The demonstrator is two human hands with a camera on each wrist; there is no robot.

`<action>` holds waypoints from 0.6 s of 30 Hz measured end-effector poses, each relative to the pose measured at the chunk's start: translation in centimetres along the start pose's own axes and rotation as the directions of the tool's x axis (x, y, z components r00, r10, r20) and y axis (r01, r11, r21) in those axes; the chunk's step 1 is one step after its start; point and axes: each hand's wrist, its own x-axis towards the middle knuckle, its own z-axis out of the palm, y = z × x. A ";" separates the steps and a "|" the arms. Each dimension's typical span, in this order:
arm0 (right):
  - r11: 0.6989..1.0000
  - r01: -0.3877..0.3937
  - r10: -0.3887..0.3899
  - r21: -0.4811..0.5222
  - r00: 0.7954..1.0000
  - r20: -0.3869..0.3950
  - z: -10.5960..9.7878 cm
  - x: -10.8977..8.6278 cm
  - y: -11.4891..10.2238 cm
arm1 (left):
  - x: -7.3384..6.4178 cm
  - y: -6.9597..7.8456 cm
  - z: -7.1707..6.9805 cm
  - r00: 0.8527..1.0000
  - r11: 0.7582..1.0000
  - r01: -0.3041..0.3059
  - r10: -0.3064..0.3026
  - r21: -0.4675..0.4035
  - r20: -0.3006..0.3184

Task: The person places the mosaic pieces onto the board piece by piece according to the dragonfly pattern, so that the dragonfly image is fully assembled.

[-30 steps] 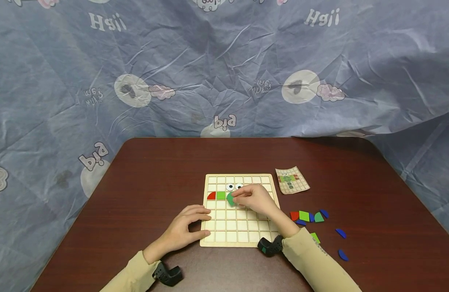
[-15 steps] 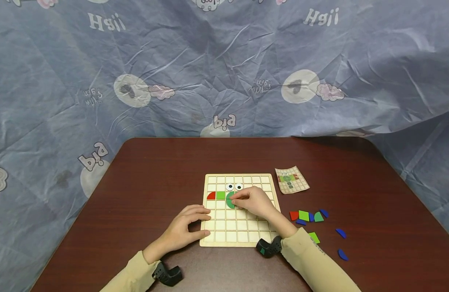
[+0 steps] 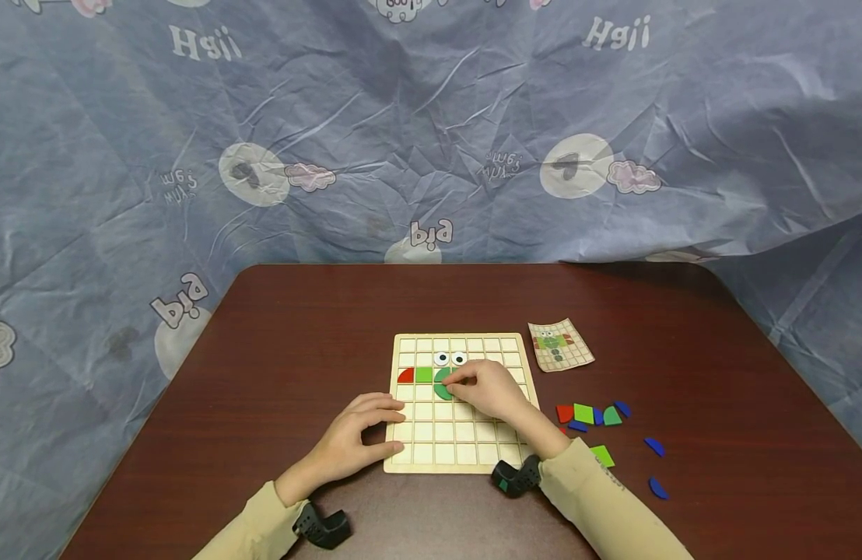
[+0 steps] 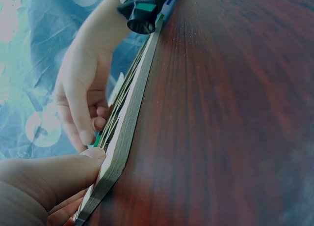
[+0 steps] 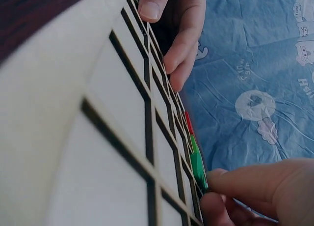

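A square wooden grid board (image 3: 453, 469) lies on the table. My left hand (image 3: 354, 435) rests on its left edge, fingers spread; in the left wrist view its thumb (image 4: 83, 162) lies along the rim. My right hand (image 3: 490, 387) reaches over the board, thumb and forefinger pinching a dark green quarter-circle tile (image 3: 442, 393). Its fingertips partly cover the tile. Another green quarter-circle (image 3: 441, 375) sits just above it. To the left are a light green square tile (image 3: 423, 375) and a red quarter-circle tile (image 3: 406, 376). Two eye tiles (image 3: 441, 358) sit in the row above.
A pattern card (image 3: 561, 346) with a coloured figure lies right of the board. Below it are loose tiles: red (image 3: 565, 414), light green (image 3: 583, 414), green (image 3: 612, 416) and several blue ones (image 3: 654, 447). A patterned cloth (image 3: 403, 140) hangs behind the table.
The green tile at my right fingertips has settled lower, and two green quarter-circles now show one above the other. The right hand shifted slightly, uncovering the second eye tile. The left hand stayed still.
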 end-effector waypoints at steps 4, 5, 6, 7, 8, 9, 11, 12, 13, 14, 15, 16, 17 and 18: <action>0.999 -0.006 0.006 0.032 1.000 0.004 -1.2 -0.1 0.2 | 0.0 0.0 0.0 1.000 1.000 0.007 -0.006 -0.001 0.007; 0.999 -0.015 0.014 0.042 1.000 0.003 -1.7 -0.1 0.3 | 0.0 0.0 -0.1 1.000 1.000 0.007 -0.007 -0.001 0.008; 0.998 -0.023 0.023 0.050 1.000 0.003 -2.2 -0.2 0.3 | 0.0 0.0 0.0 1.000 1.000 0.005 -0.005 0.001 0.007; 0.998 -0.031 0.031 0.055 1.000 -0.001 -2.7 -0.2 0.4 | 0.1 0.0 0.0 1.000 1.000 0.003 -0.003 0.003 0.007; 0.997 -0.036 0.036 0.069 0.999 0.000 -3.3 -0.3 0.5 | 0.1 0.0 0.0 1.000 1.000 0.000 0.000 0.006 0.006; 0.996 -0.040 0.040 0.077 0.999 -0.003 -3.9 -0.5 0.6 | 0.1 0.0 0.0 1.000 1.000 -0.002 0.002 0.007 0.006; 0.995 -0.035 0.035 0.093 0.999 -0.005 -5.2 -0.8 1.0 | 0.1 -0.1 0.1 1.000 1.000 -0.007 0.007 0.009 0.005; 0.994 -0.033 0.033 0.104 0.999 -0.005 -5.8 -1.1 1.3 | 0.1 -0.1 0.1 1.000 1.000 -0.009 0.009 0.009 0.004; 0.994 -0.029 0.030 0.108 1.000 -0.006 -6.3 -1.3 1.6 | 0.1 -0.1 0.1 1.000 1.000 -0.008 0.008 0.008 0.003; 0.994 -0.024 0.024 0.110 1.000 -0.004 -6.9 -1.5 2.0 | 0.1 -0.1 0.1 1.000 1.000 -0.008 0.008 0.008 0.002; 0.994 -0.022 0.023 0.108 1.000 -0.007 -7.3 -1.8 2.4 | 0.1 -0.1 0.1 1.000 1.000 -0.008 0.008 0.008 0.001; 0.994 -0.021 0.021 0.108 1.000 -0.005 -7.8 -2.1 2.9 | 0.1 -0.1 0.1 1.000 1.000 -0.007 0.007 0.008 0.001; 0.995 -0.023 0.024 0.100 1.000 -0.006 -8.3 -2.4 3.3 | 0.1 -0.1 0.0 1.000 1.000 -0.007 0.007 0.009 0.000; 0.996 -0.021 0.022 0.091 1.000 -0.005 -8.7 -2.7 3.7 | 0.1 -0.1 0.0 1.000 1.000 -0.006 0.006 0.010 -0.001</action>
